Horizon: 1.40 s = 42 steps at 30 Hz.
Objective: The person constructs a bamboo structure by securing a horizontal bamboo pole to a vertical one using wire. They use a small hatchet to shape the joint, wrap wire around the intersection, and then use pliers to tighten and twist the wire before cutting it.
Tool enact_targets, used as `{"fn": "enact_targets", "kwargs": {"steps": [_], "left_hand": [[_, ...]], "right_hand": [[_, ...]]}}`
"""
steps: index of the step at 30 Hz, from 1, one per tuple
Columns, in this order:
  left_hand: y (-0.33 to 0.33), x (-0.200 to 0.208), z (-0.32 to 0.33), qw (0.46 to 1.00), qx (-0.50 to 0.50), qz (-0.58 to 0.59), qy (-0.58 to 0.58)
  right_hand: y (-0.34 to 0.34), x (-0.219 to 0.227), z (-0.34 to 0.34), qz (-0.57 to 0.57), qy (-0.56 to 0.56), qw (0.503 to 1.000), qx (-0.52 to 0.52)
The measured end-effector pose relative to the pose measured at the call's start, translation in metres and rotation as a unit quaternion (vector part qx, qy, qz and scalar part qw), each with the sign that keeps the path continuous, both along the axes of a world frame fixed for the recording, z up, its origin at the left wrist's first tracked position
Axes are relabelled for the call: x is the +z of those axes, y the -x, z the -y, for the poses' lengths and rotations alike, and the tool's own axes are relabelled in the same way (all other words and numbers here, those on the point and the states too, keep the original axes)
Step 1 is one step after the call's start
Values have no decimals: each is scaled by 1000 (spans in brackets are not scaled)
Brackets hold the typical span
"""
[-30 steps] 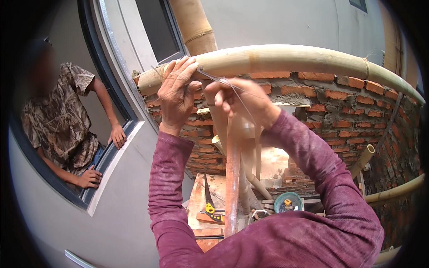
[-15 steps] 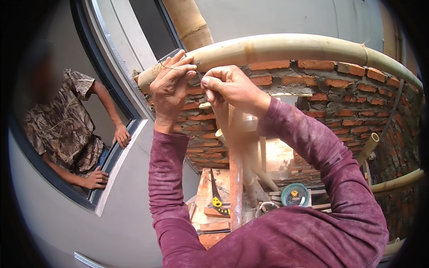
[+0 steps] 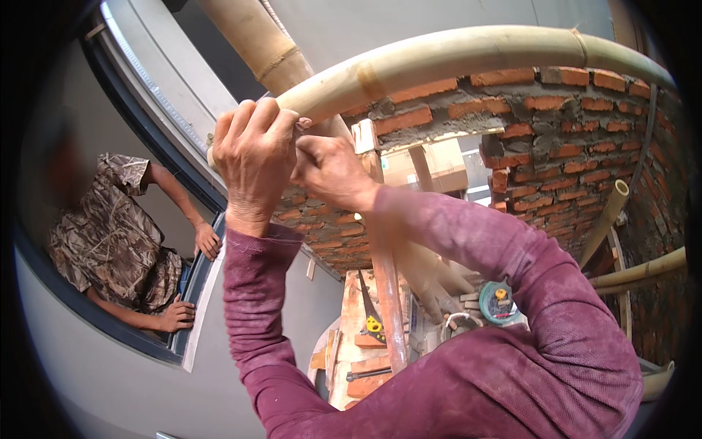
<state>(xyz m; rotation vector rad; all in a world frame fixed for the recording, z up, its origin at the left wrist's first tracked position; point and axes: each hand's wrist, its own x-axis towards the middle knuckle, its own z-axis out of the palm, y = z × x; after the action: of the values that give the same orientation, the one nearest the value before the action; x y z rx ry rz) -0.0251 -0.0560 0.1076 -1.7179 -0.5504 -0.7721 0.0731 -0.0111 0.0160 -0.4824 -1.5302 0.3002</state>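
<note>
A thick pale bamboo pole runs across the top of the view, crossing a second, upright bamboo pole near its left end. My left hand is closed in a fist over that left end, knuckles up. Just right of it and slightly lower, my right hand is closed too, its thumb and fingers pinched beside the left hand's fingertips. The thin dark wire that showed between them earlier is now hidden by the fingers.
Left, another person leans at a dark window frame, both hands on the sill. Behind the poles stands a brick wall with an opening. Below are a plank platform, a handsaw and a teal basin.
Both hands have moved left and down in view and closed at the pole. The left hand's fingers, loosely raised with wire across them, are now a fist. The view has shifted.
</note>
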Motion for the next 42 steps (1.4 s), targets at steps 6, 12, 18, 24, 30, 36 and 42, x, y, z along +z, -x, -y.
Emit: {"fn": "enact_targets", "kwargs": {"steps": [6,12,18,24,30,36,42], "left_hand": [[-18,2,19,983,153,-100,34],[3,5,33,971,31,-28,236],[3,10,45,935,-11,68,348],[-1,13,36,861,53,363,352],[4,9,11,792,149,332,490],[8,-4,12,591,-3,489,641],[-56,-6,26,894,360,190,187]], "right_hand": [[42,-6,-17,-19,-71,995,-74],[51,-4,-5,-139,47,986,82],[37,0,15,-115,52,987,100],[35,0,8,-228,255,857,385],[28,-23,18,-47,279,882,376],[-38,-77,69,94,87,935,331],[-171,-152,89,320,118,845,413]]}}
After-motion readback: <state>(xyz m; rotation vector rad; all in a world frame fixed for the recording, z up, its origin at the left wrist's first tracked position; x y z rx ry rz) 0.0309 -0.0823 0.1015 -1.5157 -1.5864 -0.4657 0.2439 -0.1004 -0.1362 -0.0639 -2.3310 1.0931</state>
